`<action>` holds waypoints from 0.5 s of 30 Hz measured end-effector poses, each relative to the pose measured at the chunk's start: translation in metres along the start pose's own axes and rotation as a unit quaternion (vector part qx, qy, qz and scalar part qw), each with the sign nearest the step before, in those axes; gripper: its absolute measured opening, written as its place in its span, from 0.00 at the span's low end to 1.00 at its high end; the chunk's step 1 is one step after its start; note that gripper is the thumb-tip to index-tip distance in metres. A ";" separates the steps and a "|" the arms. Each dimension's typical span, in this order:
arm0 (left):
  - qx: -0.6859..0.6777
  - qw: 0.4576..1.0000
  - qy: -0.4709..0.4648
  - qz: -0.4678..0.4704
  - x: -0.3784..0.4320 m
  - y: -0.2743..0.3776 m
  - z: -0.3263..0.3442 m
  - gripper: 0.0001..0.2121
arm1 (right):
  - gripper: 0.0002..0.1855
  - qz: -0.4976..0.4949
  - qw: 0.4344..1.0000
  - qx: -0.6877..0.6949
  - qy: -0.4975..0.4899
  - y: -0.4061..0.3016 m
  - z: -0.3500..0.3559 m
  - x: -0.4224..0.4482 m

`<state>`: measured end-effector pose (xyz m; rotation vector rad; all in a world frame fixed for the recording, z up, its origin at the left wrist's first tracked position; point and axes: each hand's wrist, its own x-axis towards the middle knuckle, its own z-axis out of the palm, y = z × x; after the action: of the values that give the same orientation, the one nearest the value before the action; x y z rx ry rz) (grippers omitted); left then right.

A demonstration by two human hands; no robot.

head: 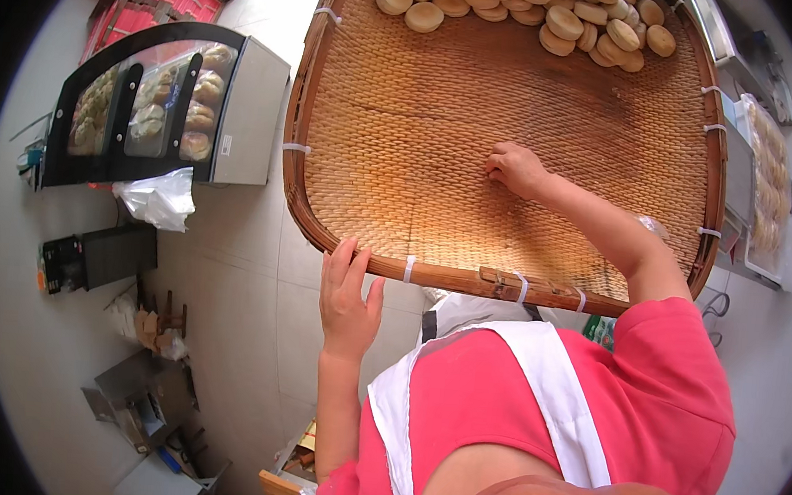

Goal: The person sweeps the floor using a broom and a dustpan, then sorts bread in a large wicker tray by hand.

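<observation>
A large woven bamboo tray [405, 136] with a wooden rim and white cable ties lies before me. Round, flat baked pastries [563, 23] are heaped at its far side. My right hand [516, 170] is over the middle of the woven surface, its fingers curled and pointing left; whether it holds anything small is hidden. My left hand [350, 300] rests with its fingertips at the near left corner of the rim, fingers extended and thumb apart, gripping nothing. A small piece of clear plastic [652, 226] shows beside my right forearm, near the tray's right side.
A glass-fronted display case [256, 118] with bread stands at the left, a white plastic bag [157, 197] hanging by it. At the right is a tray of packed baked goods [767, 186]. Tiled floor [241, 263] shows between the case and the bamboo tray.
</observation>
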<state>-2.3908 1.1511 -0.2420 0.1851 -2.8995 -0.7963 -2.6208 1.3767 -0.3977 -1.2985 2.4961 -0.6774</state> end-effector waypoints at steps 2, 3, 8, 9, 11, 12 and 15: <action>-0.006 1.000 -0.010 0.015 0.000 -0.002 -0.004 0.15 | 0.01 0.020 1.000 -0.014 0.012 -0.001 0.004 0.000; -0.009 1.000 -0.013 0.022 -0.001 -0.005 -0.005 0.15 | 0.00 0.026 0.999 -0.023 0.016 -0.005 0.003 -0.001; 0.006 0.998 -0.034 0.062 -0.004 -0.012 -0.007 0.16 | 0.04 0.093 0.987 -0.132 -0.006 -0.020 0.002 -0.012; 0.010 0.996 -0.040 0.073 -0.003 -0.012 -0.003 0.17 | 0.04 0.122 0.979 -0.164 -0.016 -0.023 0.000 -0.016; 0.022 0.995 -0.043 0.087 -0.004 -0.014 -0.001 0.17 | 0.08 0.247 0.966 -0.038 -0.070 -0.034 -0.001 -0.014; 0.027 0.995 -0.041 0.092 -0.005 -0.016 -0.001 0.18 | 0.09 0.290 0.954 0.073 -0.033 -0.048 -0.001 -0.011; 0.043 0.993 -0.028 0.107 -0.010 -0.026 -0.004 0.18 | 0.07 0.188 0.953 0.233 0.043 -0.132 -0.042 -0.006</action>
<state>-2.3783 1.1284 -0.2531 -0.1394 -2.9420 -0.6524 -2.5422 1.3285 -0.2949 -0.6179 2.3430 -1.1471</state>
